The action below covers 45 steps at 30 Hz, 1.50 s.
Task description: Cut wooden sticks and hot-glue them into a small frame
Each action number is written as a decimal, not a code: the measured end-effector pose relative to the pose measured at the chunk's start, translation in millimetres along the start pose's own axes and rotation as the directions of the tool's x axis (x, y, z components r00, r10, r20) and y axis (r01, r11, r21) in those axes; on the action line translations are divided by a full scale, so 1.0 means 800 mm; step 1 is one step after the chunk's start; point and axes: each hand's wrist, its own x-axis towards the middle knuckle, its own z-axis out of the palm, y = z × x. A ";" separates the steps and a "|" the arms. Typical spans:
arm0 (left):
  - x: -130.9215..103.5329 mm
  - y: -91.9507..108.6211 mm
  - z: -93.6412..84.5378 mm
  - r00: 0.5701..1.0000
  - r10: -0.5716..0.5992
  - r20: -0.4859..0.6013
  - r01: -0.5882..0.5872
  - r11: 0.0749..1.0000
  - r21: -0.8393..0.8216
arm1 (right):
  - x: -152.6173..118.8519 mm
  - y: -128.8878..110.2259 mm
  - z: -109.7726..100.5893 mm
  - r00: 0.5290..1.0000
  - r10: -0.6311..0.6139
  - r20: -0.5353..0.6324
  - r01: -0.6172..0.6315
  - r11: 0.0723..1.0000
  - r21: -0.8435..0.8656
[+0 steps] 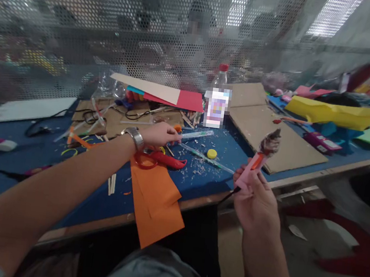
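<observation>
Head view, left fingers (173, 137) pinching 1 end of a clear tube (199, 135), its length jutting rightward, right fingers (256, 182) wrapped around a pink tool (257, 162).

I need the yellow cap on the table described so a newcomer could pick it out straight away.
On the blue table, find the red-topped bottle standing before the perforated screen. On the bottle's near side, among pale scraps, lies the yellow cap. It is a small solid disc, unlike the long, slim stick beside it.
</observation>
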 end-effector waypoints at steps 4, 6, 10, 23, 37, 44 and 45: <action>0.010 0.003 -0.003 0.979 0.105 -0.174 -0.076 0.983 0.168 | -0.003 0.003 0.004 0.999 0.016 0.031 -0.015 1.000 -0.024; 0.004 0.005 -0.002 0.950 0.160 -0.269 -0.089 0.963 0.256 | -0.005 0.003 0.006 0.999 0.022 0.036 -0.020 0.999 -0.030; -0.036 0.001 0.001 0.866 0.290 -0.408 -0.114 0.908 0.403 | -0.007 0.004 0.012 0.998 0.040 0.049 -0.038 0.998 -0.043; -0.280 -0.110 0.059 0.856 0.262 -0.446 -0.077 0.917 0.392 | -0.024 0.001 0.051 0.955 0.194 0.226 -0.144 0.965 -0.217; -0.294 -0.165 0.100 0.844 0.146 -0.516 0.028 0.949 0.313 | -0.063 -0.069 0.117 0.851 0.336 0.403 -0.188 0.913 -0.363; -0.292 -0.155 0.097 0.861 0.152 -0.485 0.027 0.939 0.343 | -0.036 -0.017 0.174 0.470 0.594 0.653 -0.256 0.799 -0.544; -0.292 -0.154 0.097 0.866 0.140 -0.480 0.030 0.944 0.329 | -0.028 -0.004 0.184 0.398 0.600 0.694 -0.238 0.798 -0.554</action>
